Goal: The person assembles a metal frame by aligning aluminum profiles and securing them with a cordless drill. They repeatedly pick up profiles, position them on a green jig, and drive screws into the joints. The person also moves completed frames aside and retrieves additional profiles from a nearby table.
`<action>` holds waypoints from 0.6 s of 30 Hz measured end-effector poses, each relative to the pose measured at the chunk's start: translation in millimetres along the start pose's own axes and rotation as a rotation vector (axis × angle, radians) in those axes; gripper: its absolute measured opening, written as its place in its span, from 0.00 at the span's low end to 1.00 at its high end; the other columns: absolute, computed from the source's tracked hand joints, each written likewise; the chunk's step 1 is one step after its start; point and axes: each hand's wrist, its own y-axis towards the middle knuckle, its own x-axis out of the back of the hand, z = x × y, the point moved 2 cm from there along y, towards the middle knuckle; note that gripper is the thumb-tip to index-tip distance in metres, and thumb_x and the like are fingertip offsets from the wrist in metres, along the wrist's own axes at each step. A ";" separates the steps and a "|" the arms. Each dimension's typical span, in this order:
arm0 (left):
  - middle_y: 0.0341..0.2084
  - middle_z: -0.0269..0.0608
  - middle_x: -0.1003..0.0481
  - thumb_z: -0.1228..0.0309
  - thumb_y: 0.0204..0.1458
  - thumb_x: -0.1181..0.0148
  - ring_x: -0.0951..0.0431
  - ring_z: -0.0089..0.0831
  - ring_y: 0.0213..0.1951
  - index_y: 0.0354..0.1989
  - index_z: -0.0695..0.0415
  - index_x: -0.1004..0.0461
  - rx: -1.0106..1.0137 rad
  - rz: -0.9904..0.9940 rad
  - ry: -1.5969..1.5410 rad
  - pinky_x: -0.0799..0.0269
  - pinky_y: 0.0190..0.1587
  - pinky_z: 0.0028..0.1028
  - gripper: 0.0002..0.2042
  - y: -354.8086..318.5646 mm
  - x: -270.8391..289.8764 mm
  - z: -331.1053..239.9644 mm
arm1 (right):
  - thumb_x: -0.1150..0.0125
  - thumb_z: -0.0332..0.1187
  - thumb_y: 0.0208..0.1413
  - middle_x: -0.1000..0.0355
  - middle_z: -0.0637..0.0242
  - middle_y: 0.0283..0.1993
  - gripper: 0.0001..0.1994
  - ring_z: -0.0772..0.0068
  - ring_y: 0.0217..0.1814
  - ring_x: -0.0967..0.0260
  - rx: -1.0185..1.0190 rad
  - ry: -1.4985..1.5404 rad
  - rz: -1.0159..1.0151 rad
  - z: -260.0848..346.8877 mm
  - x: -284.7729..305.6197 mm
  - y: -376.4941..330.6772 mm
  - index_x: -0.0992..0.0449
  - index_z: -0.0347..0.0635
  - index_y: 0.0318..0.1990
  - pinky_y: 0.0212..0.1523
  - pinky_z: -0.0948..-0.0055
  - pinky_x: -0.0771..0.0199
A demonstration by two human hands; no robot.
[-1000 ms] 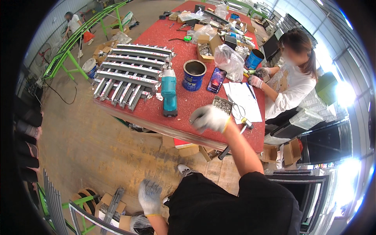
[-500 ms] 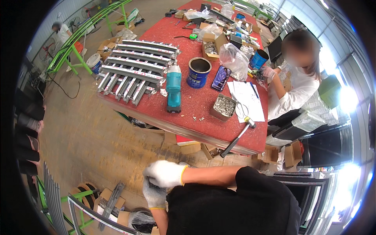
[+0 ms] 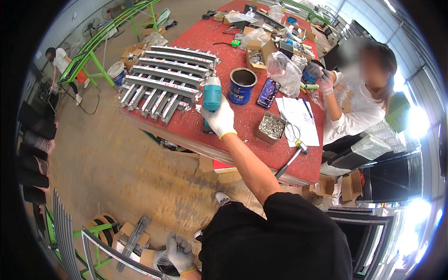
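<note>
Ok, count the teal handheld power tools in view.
1: the teal handheld power tool, in the wearer's white-gloved right hand, beside the stacked grey metal profiles. Others could be hidden.

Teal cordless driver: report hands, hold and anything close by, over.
Right hand around teal cordless driver. Left hand low, well apart from it, contents unclear. Open blue can and stacked metal profiles close on either side.

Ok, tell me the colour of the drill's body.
Teal: the drill, held in the right hand, shows best in the head view.
</note>
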 end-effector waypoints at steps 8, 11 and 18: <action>0.31 0.35 0.29 0.62 0.67 0.45 0.32 0.26 0.28 0.40 0.55 0.28 -0.014 0.052 -0.169 0.38 0.25 0.25 0.10 -5.0 6.8 4.9 | 0.28 0.37 0.54 0.19 0.54 0.43 0.18 0.53 0.44 0.20 -0.026 0.369 0.049 24.3 -22.9 11.9 0.23 0.42 0.50 0.49 0.60 0.21; 0.28 0.34 0.30 0.58 0.69 0.46 0.33 0.25 0.26 0.39 0.56 0.28 0.034 -0.021 -0.109 0.39 0.24 0.25 0.14 6.1 -20.7 -3.6 | 0.27 0.37 0.57 0.21 0.60 0.40 0.14 0.66 0.41 0.24 -0.036 0.491 0.140 57.1 -2.5 -41.8 0.22 0.41 0.46 0.46 0.64 0.22; 0.26 0.30 0.34 0.51 0.71 0.47 0.36 0.21 0.23 0.41 0.56 0.30 -0.018 0.276 0.251 0.42 0.25 0.22 0.19 43.5 -128.5 -27.1 | 0.28 0.37 0.58 0.27 0.69 0.43 0.16 0.73 0.44 0.31 -0.531 0.990 0.586 155.6 -6.2 -167.9 0.27 0.43 0.49 0.47 0.63 0.24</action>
